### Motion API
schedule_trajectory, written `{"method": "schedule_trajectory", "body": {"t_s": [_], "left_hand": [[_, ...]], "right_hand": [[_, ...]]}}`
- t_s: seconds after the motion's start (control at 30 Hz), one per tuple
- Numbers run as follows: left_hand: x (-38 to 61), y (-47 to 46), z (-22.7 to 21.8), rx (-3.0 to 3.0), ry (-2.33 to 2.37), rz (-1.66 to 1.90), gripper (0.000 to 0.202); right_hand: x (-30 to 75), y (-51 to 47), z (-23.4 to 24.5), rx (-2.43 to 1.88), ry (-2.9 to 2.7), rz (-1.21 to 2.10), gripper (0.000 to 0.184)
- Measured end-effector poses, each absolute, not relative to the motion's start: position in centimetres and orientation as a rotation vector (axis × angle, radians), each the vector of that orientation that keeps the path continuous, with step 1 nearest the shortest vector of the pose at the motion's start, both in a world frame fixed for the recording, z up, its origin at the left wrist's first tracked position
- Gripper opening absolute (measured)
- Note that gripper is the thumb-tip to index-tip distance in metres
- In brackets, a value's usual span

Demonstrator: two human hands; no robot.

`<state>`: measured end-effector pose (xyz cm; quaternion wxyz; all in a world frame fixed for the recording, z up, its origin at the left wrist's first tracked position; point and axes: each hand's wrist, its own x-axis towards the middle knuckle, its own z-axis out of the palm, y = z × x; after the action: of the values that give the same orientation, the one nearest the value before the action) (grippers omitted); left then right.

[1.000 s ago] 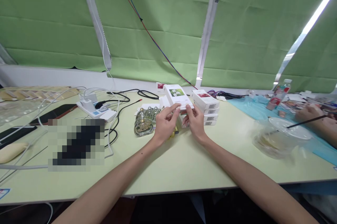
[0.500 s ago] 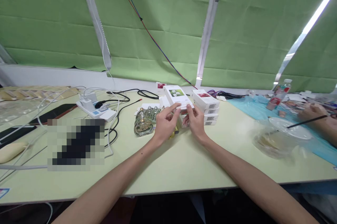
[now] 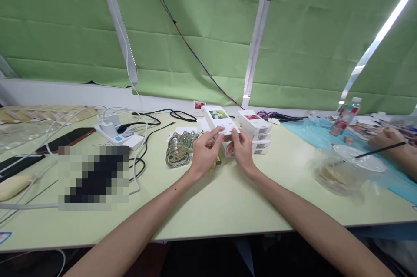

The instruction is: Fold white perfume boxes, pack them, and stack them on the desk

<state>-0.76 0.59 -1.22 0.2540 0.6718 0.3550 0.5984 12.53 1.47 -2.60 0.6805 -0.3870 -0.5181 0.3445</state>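
Note:
Both hands grip one small white box (image 3: 219, 119) with a flower picture on its top, held just above the pale green table (image 3: 208, 207). My left hand (image 3: 204, 153) pinches the near left end of the box. My right hand (image 3: 241, 149) pinches its near right end. Just right of the box stands a stack of similar white boxes (image 3: 256, 133) with barcodes facing me. Glass perfume bottles (image 3: 180, 150) sit close to the left of my left hand.
A white power strip (image 3: 117, 136) with tangled white and black cables lies at the left, beside dark phones (image 3: 67, 140). At the right sit a clear plastic container (image 3: 348, 168), a water bottle (image 3: 345, 116), and another person's hand (image 3: 389, 140) holding a thin stick over a blue cloth.
My hands and the box have barely shifted. The other person's hand at the far right has moved slightly.

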Motion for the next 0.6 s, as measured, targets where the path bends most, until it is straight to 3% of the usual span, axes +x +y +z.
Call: {"method": "schedule_trajectory", "body": {"t_s": [0.6], "left_hand": [[-0.84,0.64,-1.31,1.878,0.982,1.632,0.036]], "right_hand": [[12.46,1.24,-2.45,-0.88,-1.17,0.785,0.045]]}}
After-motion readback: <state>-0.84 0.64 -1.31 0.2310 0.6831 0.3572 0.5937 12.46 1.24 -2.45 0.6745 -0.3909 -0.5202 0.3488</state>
